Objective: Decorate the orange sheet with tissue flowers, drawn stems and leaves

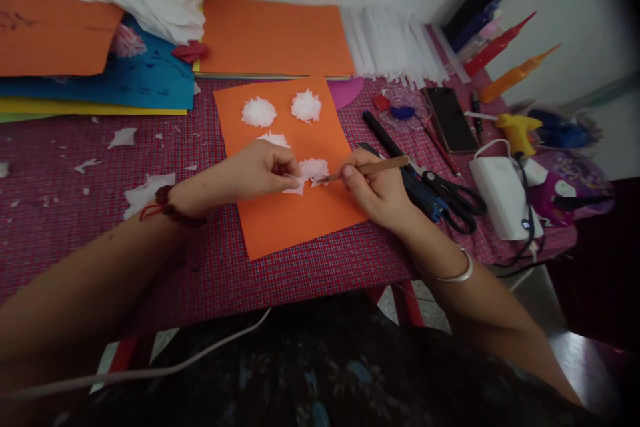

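Observation:
An orange sheet (280, 230) lies tilted on the checked cloth, bearing several white fluffy tissue-paper tufts, among them one at the upper left (259, 112) and one at the upper right (306, 107). My left hand (260, 170) pinches a small piece of white tissue paper (295, 188) beside the lower-right tuft (314, 170). In my right hand (377, 193) is a thin brown stick-like tool (385, 165), perhaps a paintbrush; its narrow end points at that same tuft. Part of another tuft (274, 139) shows above my left hand.
Black-handled scissors (453, 200), a black marker (383, 133), a phone (451, 120) and a white box with a cord (505, 197) lie to the right. A yellow glue gun (517, 132) stands behind. White strips (395, 43) and coloured sheets (150, 80) line the back. Tissue scraps (147, 193) lie left.

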`<state>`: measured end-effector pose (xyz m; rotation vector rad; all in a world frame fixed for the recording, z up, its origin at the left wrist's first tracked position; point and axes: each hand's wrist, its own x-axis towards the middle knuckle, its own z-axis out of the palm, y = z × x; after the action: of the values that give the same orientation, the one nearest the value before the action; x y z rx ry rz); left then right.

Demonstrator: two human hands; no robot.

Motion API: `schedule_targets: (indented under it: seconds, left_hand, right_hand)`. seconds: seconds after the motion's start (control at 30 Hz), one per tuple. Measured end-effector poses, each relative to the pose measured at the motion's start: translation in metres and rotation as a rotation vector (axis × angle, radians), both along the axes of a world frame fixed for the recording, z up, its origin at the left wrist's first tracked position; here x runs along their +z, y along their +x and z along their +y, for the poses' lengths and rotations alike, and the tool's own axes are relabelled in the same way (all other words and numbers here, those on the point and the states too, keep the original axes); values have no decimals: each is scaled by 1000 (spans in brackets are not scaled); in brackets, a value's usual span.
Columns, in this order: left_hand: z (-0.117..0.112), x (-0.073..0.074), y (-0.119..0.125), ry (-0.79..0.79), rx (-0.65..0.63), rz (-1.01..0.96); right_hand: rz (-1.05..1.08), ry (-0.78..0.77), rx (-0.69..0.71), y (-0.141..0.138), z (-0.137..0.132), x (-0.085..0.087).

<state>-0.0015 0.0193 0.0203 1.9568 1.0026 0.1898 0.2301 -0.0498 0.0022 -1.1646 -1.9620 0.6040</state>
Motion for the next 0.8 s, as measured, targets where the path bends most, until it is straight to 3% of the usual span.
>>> schedule_targets:
  seconds: [0.13, 0.3, 0.57, 0.8]
  left_hand:
    - [2, -7, -5, -14, -103, 47]
    - [2, -2, -7, 58, -196, 74]
    - [-14, -12, 12, 133, 29, -141]
    - [-12, -23, 17, 207, 44, -90]
  right_hand:
    - [7, 25, 8, 0, 0, -1]
    - [45, -23, -6, 0, 0, 2]
    - [306, -111, -108, 1, -9, 9]
    - [252, -107, -28, -4, -13, 4]
